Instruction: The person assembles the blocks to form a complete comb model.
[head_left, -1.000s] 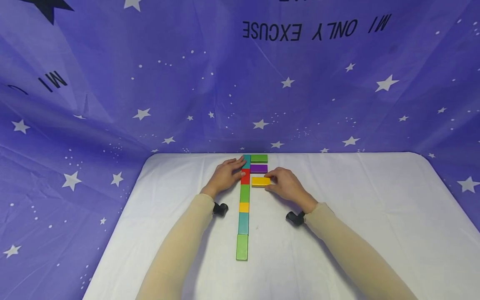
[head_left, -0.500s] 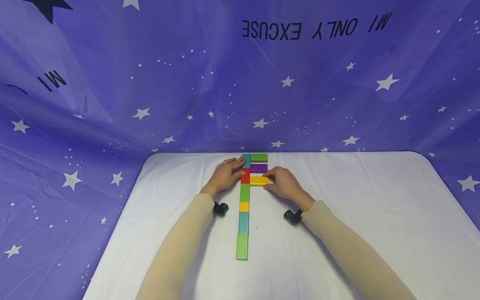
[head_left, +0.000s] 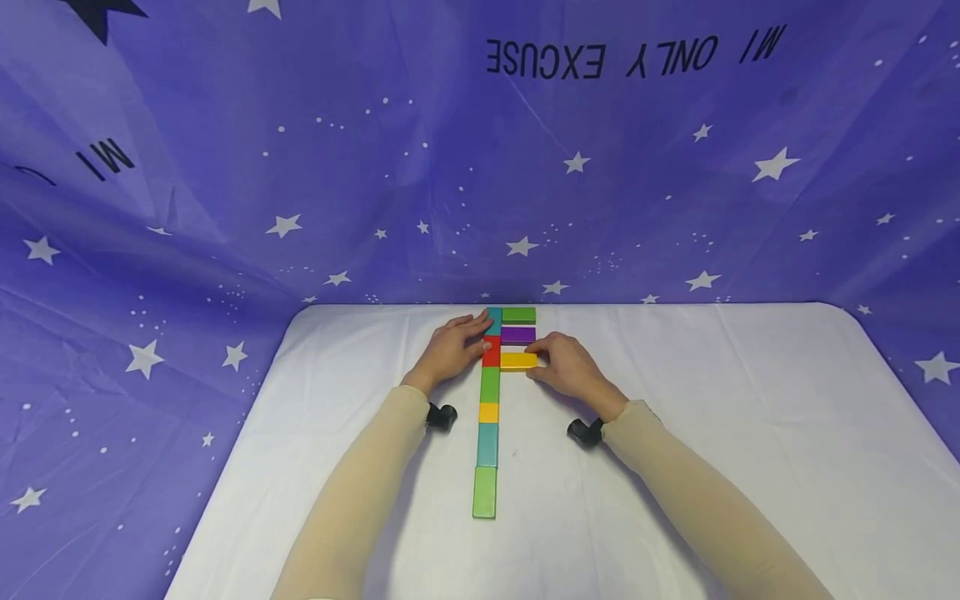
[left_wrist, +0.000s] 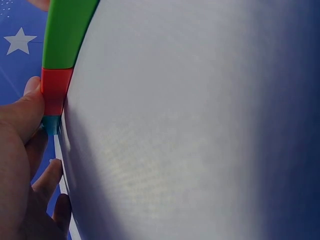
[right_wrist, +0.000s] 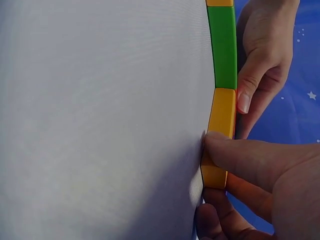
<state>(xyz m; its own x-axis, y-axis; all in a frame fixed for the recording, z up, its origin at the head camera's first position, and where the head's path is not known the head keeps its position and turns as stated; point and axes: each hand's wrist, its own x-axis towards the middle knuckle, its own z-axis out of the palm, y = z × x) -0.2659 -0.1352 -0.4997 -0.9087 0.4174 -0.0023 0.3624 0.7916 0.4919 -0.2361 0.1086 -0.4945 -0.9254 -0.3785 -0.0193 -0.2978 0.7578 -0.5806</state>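
Observation:
A column of flat coloured blocks runs down the white table in the head view. My left hand [head_left: 448, 348] lies along its far left side, with its thumb on the red block [head_left: 492, 358] and fingertips at the teal block [head_left: 496, 320]. On the column's right, my right hand [head_left: 572, 368] pinches the outer end of a yellow block [head_left: 516, 361] between thumb and fingers. That block lies crosswise, its inner end against the column beside the red block. Above it, a purple block [head_left: 517, 335] and a green block [head_left: 518, 315] also stick out rightward.
Nearer me, the column continues with a green block [head_left: 490, 385], a small yellow block [head_left: 489, 412], a teal block [head_left: 487, 444] and a light green block [head_left: 484, 492]. A blue starry cloth [head_left: 555, 208] hangs behind the white table [head_left: 712, 392].
The yellow block in my right hand has slid slightly left, closing the small gap to the column. My left hand has stayed in place.

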